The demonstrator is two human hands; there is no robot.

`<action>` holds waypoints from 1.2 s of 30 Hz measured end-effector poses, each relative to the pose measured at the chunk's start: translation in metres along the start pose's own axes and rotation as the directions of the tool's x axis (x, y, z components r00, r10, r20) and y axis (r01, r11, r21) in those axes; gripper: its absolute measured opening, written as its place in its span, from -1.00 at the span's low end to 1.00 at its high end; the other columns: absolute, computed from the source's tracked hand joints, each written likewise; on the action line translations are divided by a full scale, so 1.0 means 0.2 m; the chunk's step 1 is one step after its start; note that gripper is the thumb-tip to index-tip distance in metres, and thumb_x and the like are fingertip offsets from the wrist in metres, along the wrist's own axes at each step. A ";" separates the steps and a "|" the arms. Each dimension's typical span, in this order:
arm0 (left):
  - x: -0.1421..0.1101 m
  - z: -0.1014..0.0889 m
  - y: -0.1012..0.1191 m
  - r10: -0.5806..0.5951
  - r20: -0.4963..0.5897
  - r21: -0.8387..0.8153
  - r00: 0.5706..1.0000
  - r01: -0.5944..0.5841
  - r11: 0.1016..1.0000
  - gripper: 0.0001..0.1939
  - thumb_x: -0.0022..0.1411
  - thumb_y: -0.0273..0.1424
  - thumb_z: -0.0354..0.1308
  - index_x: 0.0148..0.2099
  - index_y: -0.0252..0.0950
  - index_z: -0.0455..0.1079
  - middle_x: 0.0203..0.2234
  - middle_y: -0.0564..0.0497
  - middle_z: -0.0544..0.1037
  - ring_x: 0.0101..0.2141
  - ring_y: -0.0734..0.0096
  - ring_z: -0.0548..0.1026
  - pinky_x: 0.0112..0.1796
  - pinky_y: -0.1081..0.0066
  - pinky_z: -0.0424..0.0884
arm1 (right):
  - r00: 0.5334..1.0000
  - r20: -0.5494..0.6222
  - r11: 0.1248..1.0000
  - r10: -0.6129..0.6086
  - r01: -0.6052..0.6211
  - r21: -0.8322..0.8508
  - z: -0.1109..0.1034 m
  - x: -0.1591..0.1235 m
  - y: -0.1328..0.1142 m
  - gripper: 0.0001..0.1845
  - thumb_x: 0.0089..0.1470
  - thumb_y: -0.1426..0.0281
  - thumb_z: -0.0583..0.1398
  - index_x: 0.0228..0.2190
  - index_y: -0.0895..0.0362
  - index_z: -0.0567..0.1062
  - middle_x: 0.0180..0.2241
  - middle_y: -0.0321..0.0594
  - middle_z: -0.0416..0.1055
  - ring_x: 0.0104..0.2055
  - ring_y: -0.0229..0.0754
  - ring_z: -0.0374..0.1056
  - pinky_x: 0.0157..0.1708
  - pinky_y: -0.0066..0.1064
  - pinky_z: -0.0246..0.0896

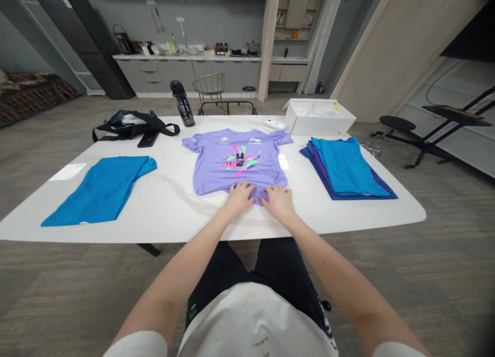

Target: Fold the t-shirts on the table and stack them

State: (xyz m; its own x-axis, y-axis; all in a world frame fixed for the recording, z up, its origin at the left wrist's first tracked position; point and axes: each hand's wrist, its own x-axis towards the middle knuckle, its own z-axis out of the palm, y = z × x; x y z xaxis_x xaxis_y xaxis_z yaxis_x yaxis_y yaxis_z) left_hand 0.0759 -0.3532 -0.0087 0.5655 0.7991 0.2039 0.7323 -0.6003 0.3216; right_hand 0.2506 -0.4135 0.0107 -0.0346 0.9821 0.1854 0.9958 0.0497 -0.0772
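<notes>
A lilac T-shirt (235, 158) with a pink, green and black print lies spread flat on the white table (174, 213), its hem toward me. My left hand (240, 196) rests on the hem with its fingers stretched out flat. Right beside it, my right hand (277, 200) also lies flat on the hem, fingers apart. Both hands press on the cloth and hold nothing.
A folded blue shirt (102, 189) lies at the left. A stack of folded blue and purple shirts (348, 167) sits at the right. Behind are a black bag (133, 124), a dark bottle (182, 103), a white remote (274, 124) and an open white box (319, 117).
</notes>
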 end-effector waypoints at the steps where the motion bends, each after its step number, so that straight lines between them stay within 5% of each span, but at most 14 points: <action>1: 0.01 0.00 0.00 -0.006 -0.003 0.003 1.000 0.006 1.000 -0.57 0.29 -0.46 0.09 0.19 -0.14 0.40 0.16 -0.12 0.44 0.16 0.07 0.34 0.21 -0.08 0.10 | 1.000 0.007 1.000 0.006 -0.006 -0.015 0.00 0.00 0.01 -0.62 0.30 0.10 0.12 -0.09 0.12 0.51 -0.10 0.08 0.51 -0.02 0.14 0.32 -0.05 -0.08 0.04; 4: 0.02 0.01 0.02 0.004 -0.012 0.013 1.000 -0.004 1.000 -0.70 0.35 -0.43 0.05 0.07 -0.15 0.47 0.10 -0.10 0.48 0.13 0.09 0.37 0.23 -0.17 -0.01 | 0.999 0.036 1.000 -0.015 0.015 -0.015 -0.02 0.00 0.02 -0.62 0.31 0.10 0.11 -0.13 0.14 0.51 -0.17 0.07 0.54 -0.04 0.14 0.33 -0.04 -0.07 0.00; 12: 0.04 0.01 0.05 0.118 -0.045 -0.014 0.992 -0.119 0.993 -0.75 0.41 -0.44 -0.04 -0.07 -0.26 0.47 -0.18 -0.08 0.56 -0.08 0.20 0.45 -0.01 0.20 0.31 | 0.985 0.019 0.984 -0.171 0.169 0.060 -0.03 -0.01 0.02 -0.73 0.32 0.28 0.10 -0.05 0.09 0.50 -0.07 0.00 0.48 0.00 0.09 0.31 -0.04 -0.14 -0.02; 17: 0.01 -0.01 0.04 0.145 0.038 -0.022 0.989 -0.144 0.989 -0.73 0.29 -0.45 0.11 0.02 -0.21 0.47 -0.10 -0.07 0.54 -0.04 0.17 0.43 0.00 0.19 0.29 | 0.976 0.052 0.977 -0.210 0.208 0.047 0.02 0.00 0.04 -0.69 0.41 0.38 -0.03 -0.15 0.12 0.50 -0.16 -0.02 0.50 -0.05 0.03 0.31 -0.08 -0.18 -0.03; 22: 0.00 -0.02 0.03 0.071 -0.004 -0.047 0.997 -0.071 0.996 -0.78 0.35 -0.27 0.14 -0.02 -0.18 0.48 -0.08 -0.04 0.56 -0.01 0.18 0.44 0.03 0.16 0.24 | 0.980 -0.044 0.973 -0.192 0.196 0.124 0.02 -0.03 0.04 -0.69 0.44 0.37 -0.08 -0.14 0.14 0.44 -0.15 -0.03 0.49 -0.07 0.01 0.31 -0.08 -0.21 -0.03; 26: 0.02 -0.04 0.02 0.021 -0.041 -0.104 0.999 -0.025 0.994 -0.82 0.37 -0.35 0.11 -0.04 -0.18 0.49 -0.10 -0.03 0.59 -0.02 0.21 0.47 0.02 0.19 0.27 | 0.979 -0.091 0.967 -0.181 0.195 0.164 0.01 -0.05 0.04 -0.60 0.46 0.35 -0.16 -0.11 0.16 0.43 -0.18 -0.03 0.52 -0.12 0.00 0.34 0.00 -0.16 -0.06; 31: 0.02 -0.08 0.04 0.078 -0.041 -0.197 0.996 -0.085 0.977 -0.75 0.32 -0.45 0.10 -0.02 -0.18 0.51 -0.12 -0.01 0.61 -0.06 0.24 0.52 -0.01 0.25 0.35 | 0.972 -0.061 0.961 -0.229 0.235 0.142 -0.02 -0.05 0.04 -0.60 0.43 0.22 -0.06 -0.04 0.16 0.47 -0.17 0.00 0.56 -0.10 0.04 0.34 0.04 -0.11 -0.10; 36: -0.02 -0.11 0.05 0.156 -0.035 -0.252 0.987 -0.160 0.955 -0.77 0.40 -0.34 0.07 -0.03 -0.18 0.53 -0.15 -0.01 0.63 -0.09 0.28 0.54 -0.04 0.28 0.40 | 0.973 -0.041 0.966 -0.226 0.229 0.116 -0.05 -0.08 0.04 -0.65 0.36 0.35 -0.02 -0.14 0.13 0.55 -0.25 -0.02 0.57 -0.10 0.05 0.31 0.04 -0.07 -0.12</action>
State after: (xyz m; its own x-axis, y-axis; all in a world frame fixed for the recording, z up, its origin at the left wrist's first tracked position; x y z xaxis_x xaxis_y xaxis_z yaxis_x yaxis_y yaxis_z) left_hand 0.0731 -0.3611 0.0134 0.6589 0.6966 0.2839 0.5133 -0.6923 0.5071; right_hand 0.2606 -0.4303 0.0168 -0.2551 0.9372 0.2378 0.9446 0.2942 -0.1459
